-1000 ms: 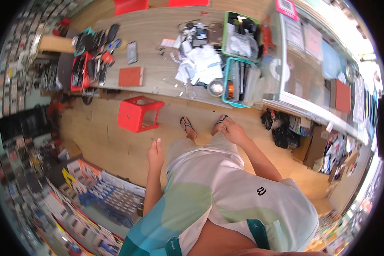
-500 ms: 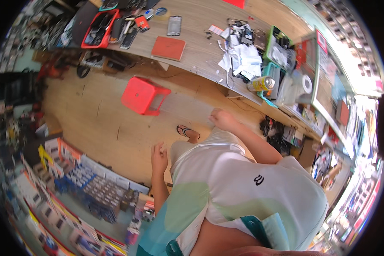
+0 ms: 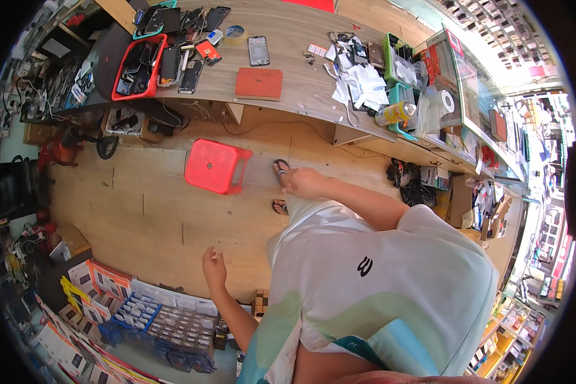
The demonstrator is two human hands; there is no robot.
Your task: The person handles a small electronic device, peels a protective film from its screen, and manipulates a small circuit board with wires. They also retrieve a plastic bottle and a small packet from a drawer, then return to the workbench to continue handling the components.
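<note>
My left hand (image 3: 215, 267) hangs over the wooden floor, its fingers loosely bent with the tips slightly apart. Nothing shows in it. Farther right, my right hand (image 3: 305, 184) is in front of my light trousers, fingers curled in, and I see nothing held there either. Just beyond it is my sandalled foot (image 3: 280, 168); the other sandalled foot (image 3: 280, 207) shows nearer. A red plastic stool (image 3: 210, 166) stands on the floor to the left of my right hand, not touched by either hand.
Ahead runs a wooden counter (image 3: 307, 80) with a red notebook (image 3: 258, 84), a phone (image 3: 258, 51), a red basket (image 3: 157, 83) of phones, white papers (image 3: 367, 88) and a yellow spray can (image 3: 395, 113). Boxed goods (image 3: 179, 323) fill a display at lower left. Black bags (image 3: 417, 185) lie right.
My left hand has swung outward to the left, while the right hand has moved left across my body. The view has shifted with my body, and a second sandalled foot has come into sight.
</note>
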